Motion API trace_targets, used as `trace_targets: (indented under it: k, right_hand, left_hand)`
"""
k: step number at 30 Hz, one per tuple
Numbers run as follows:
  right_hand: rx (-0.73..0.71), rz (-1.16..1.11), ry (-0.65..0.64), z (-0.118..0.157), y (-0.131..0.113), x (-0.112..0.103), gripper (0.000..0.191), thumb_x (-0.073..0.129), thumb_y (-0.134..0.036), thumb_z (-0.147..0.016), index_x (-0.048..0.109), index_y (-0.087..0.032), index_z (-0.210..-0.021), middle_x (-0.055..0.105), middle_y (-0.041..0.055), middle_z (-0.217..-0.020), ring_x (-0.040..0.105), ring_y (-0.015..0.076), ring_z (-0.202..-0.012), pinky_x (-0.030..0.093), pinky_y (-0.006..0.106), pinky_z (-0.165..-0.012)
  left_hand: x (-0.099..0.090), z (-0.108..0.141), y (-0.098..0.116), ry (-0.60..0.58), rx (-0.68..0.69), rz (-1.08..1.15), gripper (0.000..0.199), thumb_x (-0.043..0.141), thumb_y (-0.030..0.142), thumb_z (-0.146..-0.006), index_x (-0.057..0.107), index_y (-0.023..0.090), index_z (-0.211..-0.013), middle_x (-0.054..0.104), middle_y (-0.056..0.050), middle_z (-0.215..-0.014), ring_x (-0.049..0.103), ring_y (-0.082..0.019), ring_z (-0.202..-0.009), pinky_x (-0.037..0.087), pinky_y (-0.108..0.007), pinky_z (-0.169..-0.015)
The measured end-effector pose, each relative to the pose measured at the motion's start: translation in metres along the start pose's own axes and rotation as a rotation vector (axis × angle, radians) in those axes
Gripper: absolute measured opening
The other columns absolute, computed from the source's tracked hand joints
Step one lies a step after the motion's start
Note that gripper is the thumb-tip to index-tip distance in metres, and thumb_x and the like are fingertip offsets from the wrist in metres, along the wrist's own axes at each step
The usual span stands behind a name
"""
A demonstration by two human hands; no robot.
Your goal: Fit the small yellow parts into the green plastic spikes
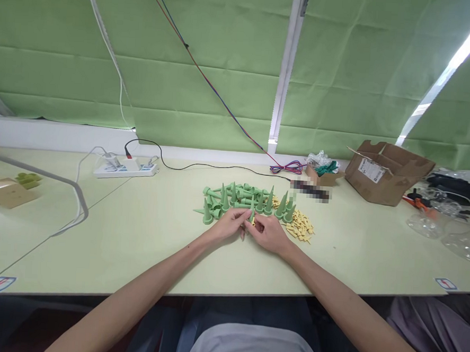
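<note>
My left hand (229,224) is closed on a green plastic cone-shaped spike (252,211), its tip pointing away from me. Close against it, my right hand (272,233) pinches a small yellow plastic piece (253,223) at the spike's near end. Whether the piece sits inside the spike I cannot tell. Just beyond my hands lies a heap of green spikes (242,191), with several upright spikes (281,205) standing on their wide bases. To the right of my right hand spreads a pile of small yellow pieces (301,227).
A white power strip (126,170) with plugs lies at the back left, its black cable running across the table. An open cardboard box (382,172) stands back right, near clear plastic items (425,225). A bent metal tube (80,198) is at left. A person's sleeve (432,329) shows lower right.
</note>
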State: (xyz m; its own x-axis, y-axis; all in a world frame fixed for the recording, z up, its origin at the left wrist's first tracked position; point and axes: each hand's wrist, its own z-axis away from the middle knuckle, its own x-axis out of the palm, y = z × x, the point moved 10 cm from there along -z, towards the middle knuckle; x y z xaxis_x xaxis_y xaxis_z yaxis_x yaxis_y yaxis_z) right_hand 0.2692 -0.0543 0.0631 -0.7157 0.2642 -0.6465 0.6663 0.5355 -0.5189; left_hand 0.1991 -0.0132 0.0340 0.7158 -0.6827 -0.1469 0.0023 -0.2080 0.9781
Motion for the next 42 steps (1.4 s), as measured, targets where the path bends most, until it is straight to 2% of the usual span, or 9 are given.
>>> trace_targets:
  k: [9, 31, 39, 42]
  right_hand:
    - [-0.003, 0.031, -0.019, 0.002, 0.002, 0.004, 0.036, 0.052, -0.03, -0.089, 0.035, -0.02, -0.058, 0.042, -0.0051, -0.049, 0.038, 0.0086, -0.045, 0.028, 0.023, -0.051]
    - [0.0, 0.062, -0.061, 0.002, 0.003, 0.006, 0.034, 0.051, -0.026, -0.088, 0.035, -0.02, -0.059, 0.04, -0.0054, -0.049, 0.037, 0.0088, -0.046, 0.027, 0.023, -0.051]
    - [0.02, 0.113, -0.111, -0.001, 0.004, 0.005, 0.032, 0.05, -0.029, -0.091, 0.043, -0.018, -0.061, 0.047, -0.0047, -0.052, 0.039, 0.0086, -0.047, 0.026, 0.023, -0.053]
    - [0.029, 0.156, -0.132, -0.001, 0.006, 0.006, 0.03, 0.049, -0.029, -0.092, 0.048, -0.018, -0.063, 0.051, -0.0037, -0.054, 0.041, 0.0094, -0.049, 0.027, 0.023, -0.055]
  left_hand:
    - [0.0, -0.001, -0.002, -0.008, 0.007, -0.002, 0.045, 0.05, 0.052, -0.09, 0.068, 0.011, -0.088, 0.062, -0.005, -0.072, 0.055, -0.01, -0.054, 0.052, -0.022, -0.048]
    - [-0.001, -0.002, -0.006, -0.002, -0.015, -0.047, 0.046, 0.051, 0.056, -0.088, 0.065, 0.013, -0.083, 0.063, -0.003, -0.069, 0.057, -0.011, -0.054, 0.053, -0.024, -0.05]
    - [-0.005, 0.001, 0.003, 0.069, -0.045, -0.141, 0.041, 0.054, 0.056, -0.085, 0.054, 0.017, -0.073, 0.052, 0.002, -0.058, 0.054, -0.012, -0.047, 0.045, -0.022, -0.039]
    - [-0.011, 0.004, 0.005, 0.126, -0.065, -0.181, 0.039, 0.055, 0.055, -0.084, 0.051, 0.018, -0.073, 0.055, 0.001, -0.064, 0.053, -0.01, -0.044, 0.039, -0.021, -0.037]
